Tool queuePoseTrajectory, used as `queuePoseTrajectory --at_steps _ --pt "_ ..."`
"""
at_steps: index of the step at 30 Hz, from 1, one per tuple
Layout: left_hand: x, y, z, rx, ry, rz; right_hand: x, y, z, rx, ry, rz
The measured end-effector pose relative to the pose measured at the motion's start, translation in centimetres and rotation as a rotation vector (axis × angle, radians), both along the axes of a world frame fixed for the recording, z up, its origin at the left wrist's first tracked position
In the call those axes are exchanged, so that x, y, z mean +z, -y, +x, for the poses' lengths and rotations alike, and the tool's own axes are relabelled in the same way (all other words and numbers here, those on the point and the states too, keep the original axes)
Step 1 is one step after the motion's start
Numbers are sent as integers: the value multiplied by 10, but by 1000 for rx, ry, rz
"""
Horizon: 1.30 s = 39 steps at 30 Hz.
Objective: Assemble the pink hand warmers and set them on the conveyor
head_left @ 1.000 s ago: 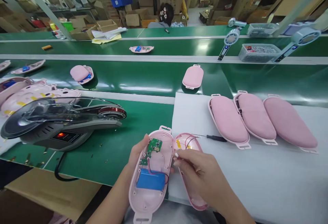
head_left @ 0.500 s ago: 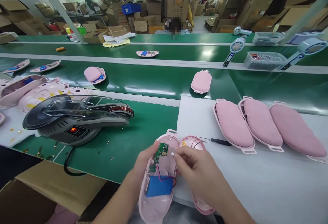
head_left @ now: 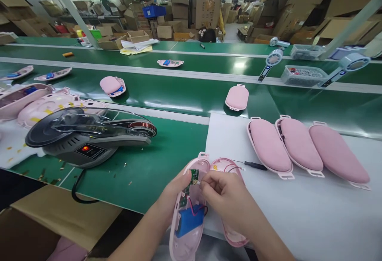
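My left hand point(head_left: 170, 194) grips an oval pink plastic shell point(head_left: 182, 249) by its left side, thumb over the rim near a green circuit board point(head_left: 194, 174). Below the board, a blue battery pack point(head_left: 189, 222) with red and black wires point(head_left: 193, 209) lies inside the shell. My right hand point(head_left: 226, 198) is pinched on a small white connector point(head_left: 198, 182) at the board's edge; the fingertips mostly hide it. Partly under my right hand lies a second pink shell half point(head_left: 235, 238), with thin wires point(head_left: 232, 167) near its top.
A black-handled screwdriver point(head_left: 255, 166) lies on the white sheet point(head_left: 316, 213). Several closed pink cases point(head_left: 270, 143) rest at right. A grey tape dispenser point(head_left: 98, 141) stands at left. Beyond, pink cases point(head_left: 237, 97) sit on the green belt point(head_left: 179, 90).
The white connector has moved left to the circuit board with my right hand. My left hand has tilted the shell and shifted it slightly right, its thumb now further over the board.
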<state>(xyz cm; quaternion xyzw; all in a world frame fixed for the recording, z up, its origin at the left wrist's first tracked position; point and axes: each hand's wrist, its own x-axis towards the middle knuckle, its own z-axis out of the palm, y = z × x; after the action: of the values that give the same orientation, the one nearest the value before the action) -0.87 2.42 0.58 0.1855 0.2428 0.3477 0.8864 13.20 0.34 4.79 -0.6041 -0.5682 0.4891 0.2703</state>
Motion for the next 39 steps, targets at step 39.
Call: queuePoseTrajectory --at_steps 39 --pt "-21 -16 -10 -289 224 -36 -33 31 76 -449 498 565"
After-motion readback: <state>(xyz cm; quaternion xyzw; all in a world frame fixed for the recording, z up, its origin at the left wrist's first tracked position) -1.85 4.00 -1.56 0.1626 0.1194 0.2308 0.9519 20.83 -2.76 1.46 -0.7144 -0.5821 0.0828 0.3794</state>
